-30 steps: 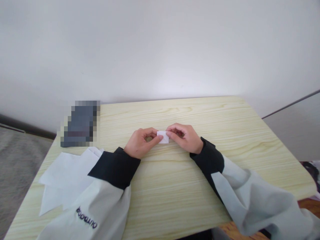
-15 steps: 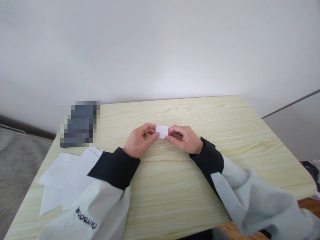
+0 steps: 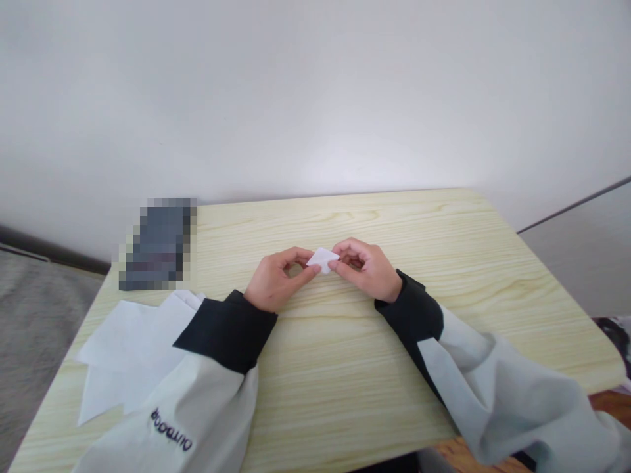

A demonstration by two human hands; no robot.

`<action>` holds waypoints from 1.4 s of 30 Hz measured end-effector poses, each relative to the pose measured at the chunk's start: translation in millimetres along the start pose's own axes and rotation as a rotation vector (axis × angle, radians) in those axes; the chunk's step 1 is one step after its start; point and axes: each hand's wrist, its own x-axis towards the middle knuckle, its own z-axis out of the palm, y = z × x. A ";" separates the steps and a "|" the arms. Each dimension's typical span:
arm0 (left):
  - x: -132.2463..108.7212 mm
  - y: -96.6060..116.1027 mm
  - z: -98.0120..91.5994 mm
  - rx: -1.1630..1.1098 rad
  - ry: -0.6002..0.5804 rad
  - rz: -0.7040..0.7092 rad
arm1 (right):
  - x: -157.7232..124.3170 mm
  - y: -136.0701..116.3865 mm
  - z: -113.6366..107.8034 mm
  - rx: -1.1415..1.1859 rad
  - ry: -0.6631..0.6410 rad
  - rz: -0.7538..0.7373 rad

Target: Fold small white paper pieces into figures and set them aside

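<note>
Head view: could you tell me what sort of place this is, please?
Probably a plain indoor desk: a pale wooden table against a bare white wall, loose white paper sheets beside it.

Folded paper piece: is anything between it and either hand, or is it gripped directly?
Nothing visible stands between them. The small folded paper piece is pinched directly by the left hand and the right hand, held above the bare wooden table. The loose white sheets lie off to the left, apart.

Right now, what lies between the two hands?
In the head view, only a small folded white paper, pinched between the left hand and the right hand above the wooden table.
</note>
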 end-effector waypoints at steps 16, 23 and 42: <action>-0.3 -4.6 -1.4 -0.196 0.047 -0.106 | -2.1 -12.6 -5.1 -0.172 -0.036 -0.076; 0.2 -2.3 -0.9 -0.174 0.050 -0.131 | -1.3 -12.4 -3.4 -0.174 -0.033 -0.040; -1.4 0.9 0.8 -0.079 -0.032 -0.053 | -1.7 -11.9 -2.0 -0.199 -0.080 -0.074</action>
